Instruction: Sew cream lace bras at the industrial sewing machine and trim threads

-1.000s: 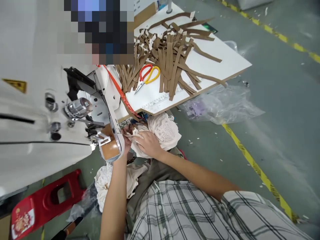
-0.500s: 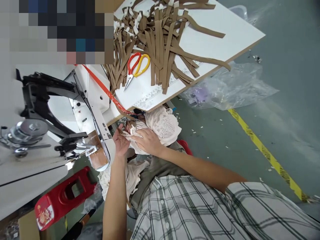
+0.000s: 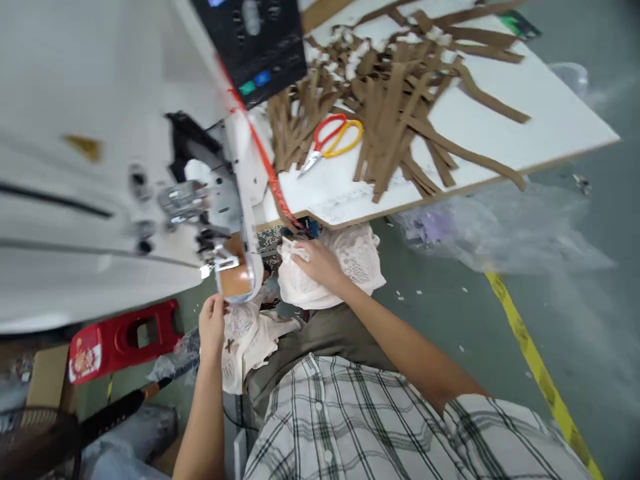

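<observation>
White lace fabric (image 3: 357,257) lies bunched over the lap below the table edge. My right hand (image 3: 316,263) is closed on its upper left part, fingers curled into the cloth. More white fabric (image 3: 245,333) hangs on the left side of the lap. Beside it, my left hand (image 3: 213,320) is closed near the rounded end of the sewing machine's arm (image 3: 245,277); what its fingers hold, if anything, is too small to make out.
Brown strips (image 3: 395,100) and red-and-yellow scissors (image 3: 330,143) lie on the white table (image 3: 545,113). A red stool (image 3: 125,340) stands at the left, near a fan (image 3: 40,440). A plastic bag (image 3: 515,220) is on the floor at the right.
My hands have moved apart: the left went down and left beside the machine, the right stayed on the white fabric. The view has shifted, showing the machine's dark control panel.
</observation>
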The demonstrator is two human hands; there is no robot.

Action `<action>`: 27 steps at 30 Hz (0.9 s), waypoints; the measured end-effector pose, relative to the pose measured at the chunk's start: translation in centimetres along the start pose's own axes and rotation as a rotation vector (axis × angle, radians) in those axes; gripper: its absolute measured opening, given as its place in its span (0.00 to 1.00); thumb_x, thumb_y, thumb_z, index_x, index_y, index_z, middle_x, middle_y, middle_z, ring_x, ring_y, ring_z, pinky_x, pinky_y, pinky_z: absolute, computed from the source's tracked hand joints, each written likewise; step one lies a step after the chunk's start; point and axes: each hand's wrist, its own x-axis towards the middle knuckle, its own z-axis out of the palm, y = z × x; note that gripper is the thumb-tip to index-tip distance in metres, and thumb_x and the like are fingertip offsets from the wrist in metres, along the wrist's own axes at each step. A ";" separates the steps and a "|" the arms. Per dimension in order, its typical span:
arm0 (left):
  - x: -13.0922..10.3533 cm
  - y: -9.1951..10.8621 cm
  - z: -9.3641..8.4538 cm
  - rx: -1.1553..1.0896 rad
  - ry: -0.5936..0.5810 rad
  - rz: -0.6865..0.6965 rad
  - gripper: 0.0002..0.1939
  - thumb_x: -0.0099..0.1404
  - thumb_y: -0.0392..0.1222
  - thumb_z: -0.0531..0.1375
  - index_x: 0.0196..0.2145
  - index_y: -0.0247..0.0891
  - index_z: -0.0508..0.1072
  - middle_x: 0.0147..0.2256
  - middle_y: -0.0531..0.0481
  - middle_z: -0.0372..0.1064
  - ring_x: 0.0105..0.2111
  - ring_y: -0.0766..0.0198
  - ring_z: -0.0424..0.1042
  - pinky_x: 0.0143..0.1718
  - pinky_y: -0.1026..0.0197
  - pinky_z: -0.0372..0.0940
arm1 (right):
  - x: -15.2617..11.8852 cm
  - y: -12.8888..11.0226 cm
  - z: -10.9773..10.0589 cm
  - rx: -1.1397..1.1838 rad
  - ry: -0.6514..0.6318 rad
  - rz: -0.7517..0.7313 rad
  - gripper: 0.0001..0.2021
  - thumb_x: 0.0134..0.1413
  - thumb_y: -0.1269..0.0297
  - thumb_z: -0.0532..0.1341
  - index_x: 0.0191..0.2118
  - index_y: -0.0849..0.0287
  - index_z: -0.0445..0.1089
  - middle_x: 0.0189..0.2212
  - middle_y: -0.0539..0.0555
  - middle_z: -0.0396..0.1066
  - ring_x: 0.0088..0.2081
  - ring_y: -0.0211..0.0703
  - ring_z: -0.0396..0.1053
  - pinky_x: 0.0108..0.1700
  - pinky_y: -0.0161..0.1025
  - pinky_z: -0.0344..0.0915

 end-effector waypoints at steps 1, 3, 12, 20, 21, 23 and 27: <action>-1.8 -1.7 -3.0 0.089 0.116 -0.036 0.16 0.65 0.55 0.55 0.35 0.38 0.69 0.32 0.50 0.71 0.38 0.58 0.72 0.40 0.58 0.65 | 0.2 -0.4 -0.4 0.005 -0.012 -0.032 0.16 0.61 0.57 0.59 0.50 0.59 0.72 0.44 0.61 0.71 0.46 0.53 0.69 0.48 0.46 0.66; -6.0 -5.0 -7.6 0.250 0.278 -0.151 0.15 0.67 0.53 0.55 0.32 0.38 0.67 0.28 0.52 0.68 0.34 0.60 0.70 0.39 0.57 0.64 | -0.2 -1.7 -0.9 0.016 0.019 -0.095 0.19 0.61 0.58 0.58 0.54 0.63 0.68 0.50 0.66 0.67 0.53 0.58 0.64 0.54 0.52 0.63; -15.8 -10.3 -9.1 0.571 0.152 -0.243 0.17 0.70 0.47 0.56 0.26 0.36 0.68 0.26 0.52 0.66 0.28 0.64 0.67 0.34 0.59 0.63 | -10.4 -11.1 2.9 0.354 -0.545 -0.460 0.10 0.63 0.60 0.56 0.45 0.55 0.70 0.44 0.57 0.73 0.48 0.49 0.70 0.51 0.46 0.67; -21.8 -0.8 -9.0 0.373 -0.025 0.280 0.19 0.70 0.46 0.51 0.22 0.40 0.64 0.23 0.51 0.63 0.26 0.63 0.64 0.31 0.61 0.55 | -12.7 -16.4 2.6 0.245 -1.015 -0.848 0.22 0.59 0.43 0.58 0.36 0.60 0.72 0.31 0.54 0.74 0.34 0.44 0.70 0.37 0.38 0.63; -21.4 -0.4 -9.0 0.286 0.008 0.298 0.17 0.70 0.46 0.52 0.24 0.40 0.65 0.25 0.50 0.65 0.28 0.62 0.65 0.33 0.61 0.57 | -12.8 -16.7 1.7 0.244 -1.049 -0.856 0.22 0.63 0.45 0.55 0.31 0.59 0.70 0.25 0.51 0.71 0.28 0.40 0.66 0.32 0.36 0.59; -19.8 -0.3 -8.5 0.050 0.020 0.203 0.12 0.68 0.50 0.56 0.33 0.40 0.70 0.33 0.47 0.69 0.36 0.58 0.68 0.38 0.60 0.60 | -13.0 -17.2 -0.8 0.244 -1.019 -0.853 0.23 0.68 0.51 0.50 0.27 0.59 0.67 0.22 0.50 0.67 0.24 0.37 0.61 0.29 0.35 0.55; -16.3 1.7 -4.7 -0.372 -0.441 0.058 0.20 0.67 0.59 0.54 0.38 0.39 0.72 0.33 0.46 0.70 0.35 0.57 0.69 0.39 0.58 0.64 | -12.0 -18.4 -9.3 0.200 -0.822 -0.713 0.18 0.69 0.57 0.49 0.29 0.58 0.66 0.24 0.51 0.68 0.27 0.38 0.61 0.31 0.35 0.54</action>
